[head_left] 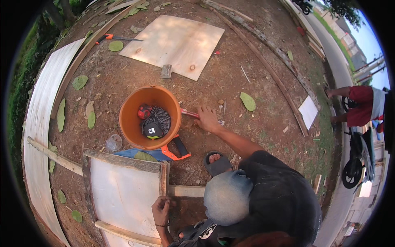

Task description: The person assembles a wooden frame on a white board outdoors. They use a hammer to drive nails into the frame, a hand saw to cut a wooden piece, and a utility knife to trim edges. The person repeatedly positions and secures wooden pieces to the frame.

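Orange plastic marks the one bucket (133,119) on the bare dirt, holding a heap of nails and two tape measures, with one orange-handled handsaw (175,150) lying against its near side. The right hand (207,119) reaches out flat to the ground just right of the bucket, fingers closed on the red-handled tool (189,113) lying there, while the left hand (161,209) pinches shut on the right-hand rail of the wooden frame (123,193). Two loose plywood sheets lie about: one square board (173,43) beyond the bucket, one long strip (39,123) curving along the left edge, leaving open earth between them.
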`<state>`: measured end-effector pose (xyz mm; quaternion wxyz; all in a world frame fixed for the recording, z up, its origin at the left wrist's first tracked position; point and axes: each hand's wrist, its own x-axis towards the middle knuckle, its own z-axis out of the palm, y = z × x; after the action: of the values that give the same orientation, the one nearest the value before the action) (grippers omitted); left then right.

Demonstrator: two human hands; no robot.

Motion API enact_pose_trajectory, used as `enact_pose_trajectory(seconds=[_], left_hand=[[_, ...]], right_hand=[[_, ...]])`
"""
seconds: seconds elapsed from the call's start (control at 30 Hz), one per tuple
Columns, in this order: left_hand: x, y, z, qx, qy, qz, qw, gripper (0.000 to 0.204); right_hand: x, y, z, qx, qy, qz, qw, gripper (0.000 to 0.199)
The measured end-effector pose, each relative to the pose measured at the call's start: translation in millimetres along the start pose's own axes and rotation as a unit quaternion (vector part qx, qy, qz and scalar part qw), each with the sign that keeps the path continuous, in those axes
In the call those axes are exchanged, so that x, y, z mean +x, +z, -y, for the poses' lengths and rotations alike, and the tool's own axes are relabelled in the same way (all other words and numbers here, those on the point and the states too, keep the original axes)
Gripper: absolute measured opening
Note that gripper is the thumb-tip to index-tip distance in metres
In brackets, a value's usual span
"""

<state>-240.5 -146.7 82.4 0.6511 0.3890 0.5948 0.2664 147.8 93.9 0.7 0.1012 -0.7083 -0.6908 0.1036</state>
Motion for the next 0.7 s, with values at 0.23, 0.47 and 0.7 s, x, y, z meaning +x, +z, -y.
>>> enact_pose_trajectory(seconds=[0.23, 0.47, 0.7], left_hand=[[-13.7, -18.5, -4.0, 0.178, 0.098, -0.037, 0.978, 0.013], [-109.8, -102.6, 24.1, 0.397, 0.169, -0.206, 0.879, 0.015], [-144.6, -172.5, 151.8, 0.388, 0.218, -0.14, 0.884, 0.01]], right_hand=[[12.0, -14.2, -29.9, 0.012, 0.037, 0.117, 0.992, 0.038], [-99.3, -77.9, -80.3, 0.068, 0.096, -0.031, 0.993, 0.027], [-346.7, -146.4, -45.0, 0.281, 0.489, -0.059, 0.824, 0.031]])
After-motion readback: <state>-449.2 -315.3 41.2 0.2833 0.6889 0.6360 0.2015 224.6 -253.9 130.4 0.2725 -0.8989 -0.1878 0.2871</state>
